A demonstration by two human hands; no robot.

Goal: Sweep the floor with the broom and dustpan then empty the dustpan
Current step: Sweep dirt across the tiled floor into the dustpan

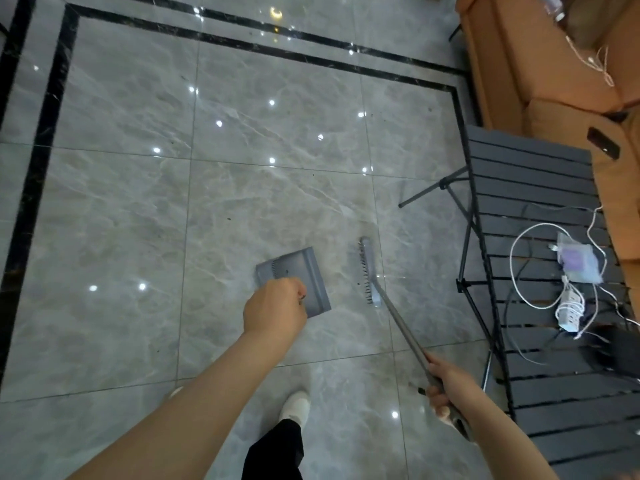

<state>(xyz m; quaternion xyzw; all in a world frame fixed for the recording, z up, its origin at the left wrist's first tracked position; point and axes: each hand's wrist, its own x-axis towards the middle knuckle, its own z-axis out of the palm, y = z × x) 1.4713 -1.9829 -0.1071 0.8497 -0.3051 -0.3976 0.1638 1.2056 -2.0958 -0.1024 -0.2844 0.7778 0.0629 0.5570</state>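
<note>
- A home living room, seen from above by someone standing in it.
- Glossy grey marble-look floor tiles point(242, 133) with a black inlaid border point(45, 150), reflecting small ceiling lights.
- An orange-tan upholstered sofa point(554, 57) fills the upper right corner.
- A dark slatted folding table point(540, 188) stands just beside the sofa.
- A white power strip point(569, 311) and loose white charging cables point(519, 265) lie on the table.
</note>
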